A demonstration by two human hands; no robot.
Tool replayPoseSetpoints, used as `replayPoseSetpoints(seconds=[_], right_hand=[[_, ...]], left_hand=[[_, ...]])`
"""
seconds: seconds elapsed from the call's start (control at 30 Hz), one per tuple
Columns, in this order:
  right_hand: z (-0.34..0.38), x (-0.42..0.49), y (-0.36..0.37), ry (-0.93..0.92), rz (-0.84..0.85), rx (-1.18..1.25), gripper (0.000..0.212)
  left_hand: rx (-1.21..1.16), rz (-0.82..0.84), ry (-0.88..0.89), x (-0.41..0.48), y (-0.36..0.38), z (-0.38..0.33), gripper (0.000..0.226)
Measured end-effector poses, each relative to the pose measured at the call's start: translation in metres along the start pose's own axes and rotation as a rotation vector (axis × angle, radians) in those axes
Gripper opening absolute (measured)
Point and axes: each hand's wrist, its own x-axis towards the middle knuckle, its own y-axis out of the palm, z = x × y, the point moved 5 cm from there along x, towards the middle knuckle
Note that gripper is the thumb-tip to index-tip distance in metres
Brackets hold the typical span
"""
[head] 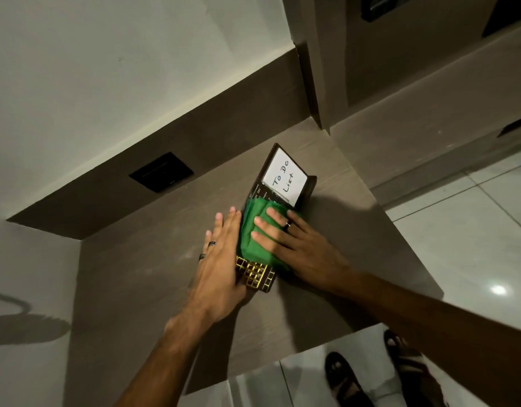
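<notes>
One folded green cloth [249,214] lies on the middle part of a dark calculator [254,273], and it covers most of the keys there. The right hand [300,245] presses flat on this cloth from the right side. Its fingers are straight and spread a little, not curled round the cloth, and one finger carries a dark ring [287,225].

The calculator lies flat on the brown wooden counter [165,274], near the back right corner, turned at an angle. Below the cloth, some rows of keys with golden frames are visible. Above the cloth, on the upper part of the calculator, sits a white card [285,179] with the handwritten words "To Do List".

The left hand [221,259] rests against the left edge of the calculator, with the palm down on the counter. Its fingers are straight and close together and hold nothing; they point toward the wall. Two dark rings [211,243] are on two of its fingers. The fingertips of the left hand are just beside the left border of the cloth.

Behind the counter runs a low brown back panel [194,127] with a black square plate [161,171] in it, and above it is a pale wall [106,69]. To the right and below the counter is a floor of light glossy tiles [473,230]. At the bottom edge, two feet in dark sandals [344,380] stand on this floor.
</notes>
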Motion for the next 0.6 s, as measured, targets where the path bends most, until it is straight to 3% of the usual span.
replayPoseSetpoints(seconds=[0.07,0.17,0.23,0.33,0.4,0.5,0.6], right_hand=[[-0.016,0.004,-0.004,-0.003,-0.026,-0.039,0.077],[-0.035,-0.005,-0.006,0.161,-0.019,-0.02,0.087],[-0.017,-0.016,0.001,0.079,0.014,0.002,0.09],[0.001,0.001,-0.004,-0.058,-0.04,0.053,0.069],[-0.017,0.015,-0.015,0.048,-0.097,0.056,0.059],[-0.036,-0.005,-0.015,0.24,0.001,0.113,0.062],[-0.007,-0.022,-0.006,0.092,0.049,0.125,0.061]], left_hand=[[0.024,-0.002,0.004,0.001,0.0,-0.002,0.118],[0.052,-0.001,-0.005,0.002,-0.002,-0.005,0.12],[0.033,-0.006,-0.013,0.001,-0.003,-0.007,0.12],[0.014,-0.007,-0.017,0.0,-0.002,-0.007,0.118],[0.014,0.004,-0.027,0.0,-0.002,-0.006,0.119],[-0.022,0.004,-0.031,0.001,-0.004,-0.007,0.119],[-0.043,0.003,-0.009,-0.001,-0.003,-0.008,0.119]])
